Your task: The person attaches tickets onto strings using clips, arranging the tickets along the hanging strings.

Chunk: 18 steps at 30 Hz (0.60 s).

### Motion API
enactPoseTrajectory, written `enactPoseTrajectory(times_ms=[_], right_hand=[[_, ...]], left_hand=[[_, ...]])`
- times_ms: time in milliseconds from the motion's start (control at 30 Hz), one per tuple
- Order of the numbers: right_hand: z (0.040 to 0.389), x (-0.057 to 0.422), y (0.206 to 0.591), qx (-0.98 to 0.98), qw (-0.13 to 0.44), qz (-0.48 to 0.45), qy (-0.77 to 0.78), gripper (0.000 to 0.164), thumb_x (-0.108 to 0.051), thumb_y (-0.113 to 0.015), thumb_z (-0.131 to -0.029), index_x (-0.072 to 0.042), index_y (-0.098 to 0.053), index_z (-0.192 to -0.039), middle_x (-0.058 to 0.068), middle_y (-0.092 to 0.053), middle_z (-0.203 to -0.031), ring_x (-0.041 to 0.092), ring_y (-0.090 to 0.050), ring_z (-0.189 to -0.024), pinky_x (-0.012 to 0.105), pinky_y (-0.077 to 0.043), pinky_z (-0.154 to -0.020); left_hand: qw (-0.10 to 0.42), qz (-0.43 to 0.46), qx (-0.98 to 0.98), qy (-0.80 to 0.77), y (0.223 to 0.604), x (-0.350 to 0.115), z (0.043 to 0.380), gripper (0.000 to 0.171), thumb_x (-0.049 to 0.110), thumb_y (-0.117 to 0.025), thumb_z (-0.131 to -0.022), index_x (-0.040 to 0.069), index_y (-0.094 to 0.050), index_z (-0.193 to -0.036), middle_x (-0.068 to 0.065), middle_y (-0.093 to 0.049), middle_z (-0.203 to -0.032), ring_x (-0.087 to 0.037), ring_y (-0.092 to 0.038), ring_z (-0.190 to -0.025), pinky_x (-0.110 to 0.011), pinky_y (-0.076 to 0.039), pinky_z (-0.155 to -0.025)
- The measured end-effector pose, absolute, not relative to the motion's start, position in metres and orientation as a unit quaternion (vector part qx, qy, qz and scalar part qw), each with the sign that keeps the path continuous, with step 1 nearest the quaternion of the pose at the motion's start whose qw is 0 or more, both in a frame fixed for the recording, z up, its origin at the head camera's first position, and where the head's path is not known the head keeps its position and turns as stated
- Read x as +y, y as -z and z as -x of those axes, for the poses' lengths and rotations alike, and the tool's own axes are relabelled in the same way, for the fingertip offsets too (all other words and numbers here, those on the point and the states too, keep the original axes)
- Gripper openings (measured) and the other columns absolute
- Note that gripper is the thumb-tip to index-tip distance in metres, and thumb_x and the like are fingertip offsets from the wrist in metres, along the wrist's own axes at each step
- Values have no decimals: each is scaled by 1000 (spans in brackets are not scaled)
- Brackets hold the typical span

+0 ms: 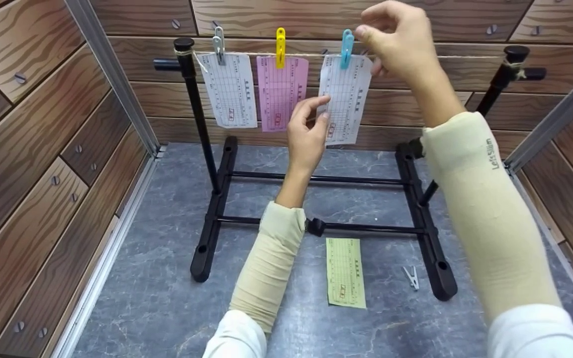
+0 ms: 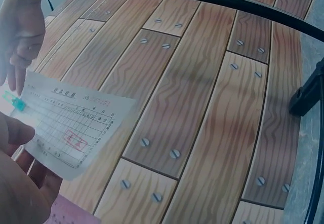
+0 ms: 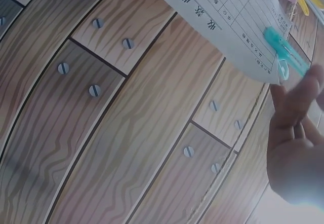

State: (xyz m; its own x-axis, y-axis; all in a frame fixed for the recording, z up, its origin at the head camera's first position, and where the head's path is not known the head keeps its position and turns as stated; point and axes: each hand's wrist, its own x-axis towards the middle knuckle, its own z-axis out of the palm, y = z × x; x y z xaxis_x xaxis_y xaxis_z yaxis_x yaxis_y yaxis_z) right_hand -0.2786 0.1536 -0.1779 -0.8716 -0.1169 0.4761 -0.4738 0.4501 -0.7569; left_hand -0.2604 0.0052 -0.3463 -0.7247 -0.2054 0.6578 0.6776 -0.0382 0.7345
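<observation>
A white printed slip [image 1: 346, 99] hangs from the string under a blue clothespin [image 1: 347, 48]. Close beside the clothespin's upper end is my right hand [image 1: 401, 42], thumb near it and index finger raised apart. At the slip's left edge is my left hand [image 1: 309, 132], thumb and index finger loosely bent with a gap between them. The left wrist view shows the left thumb [image 2: 17, 130] by the slip's edge. To the left hang a pink slip [image 1: 281, 94] under a yellow clothespin [image 1: 280, 47] and another white slip [image 1: 229, 92] under a grey clothespin [image 1: 219, 45].
The string runs between two black posts [image 1: 197, 109] of a stand whose base bars [image 1: 366, 228] cross the grey marbled surface [image 1: 167, 298]. In front lie a green slip [image 1: 346, 273] and a loose grey clothespin [image 1: 411, 278]. Wood-patterned panels [image 1: 33, 199] stand around.
</observation>
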Motion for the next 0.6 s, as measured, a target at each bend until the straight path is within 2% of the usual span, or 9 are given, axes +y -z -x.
enactPoseTrajectory(times_ms=[100, 233, 400, 600], right_hand=[[275, 159, 179, -787, 223, -176, -548, 21, -7, -70, -93, 1, -70, -112, 8, -69, -89, 9, -55, -39, 19, -46, -39], [263, 169, 186, -747, 260, -175, -587, 14, -3, -68, -93, 0, -72, -106, 13, -71, -88, 14, -56, -41, 23, -48, -41], [240, 185, 207, -707, 271, -182, -627, 12, 0, -68, -93, 2, -72, -104, 18, -71, -88, 17, -56, -43, 23, -48, -42], [221, 208, 249, -694, 273, -202, -635, 13, 2, -68, -92, 5, -72, -105, 16, -71, -86, 17, -57, -44, 22, -48, -43]], left_hand=[[312, 189, -621, 693, 352, 3, 259, 27, -13, -60, -88, -6, -70, -113, -12, -63, -112, -14, -58, -94, -29, -53, -80], [309, 186, -628, 689, 363, -1, 259, 27, -13, -60, -88, -7, -71, -111, -13, -64, -111, -14, -58, -95, -29, -53, -83], [304, 171, -626, 697, 378, -7, 259, 26, -14, -59, -87, -8, -71, -109, -14, -65, -107, -16, -61, -96, -30, -53, -85], [293, 159, -646, 686, 391, -16, 255, 23, -13, -60, -88, -9, -72, -107, -16, -67, -104, -18, -63, -96, -30, -53, -87]])
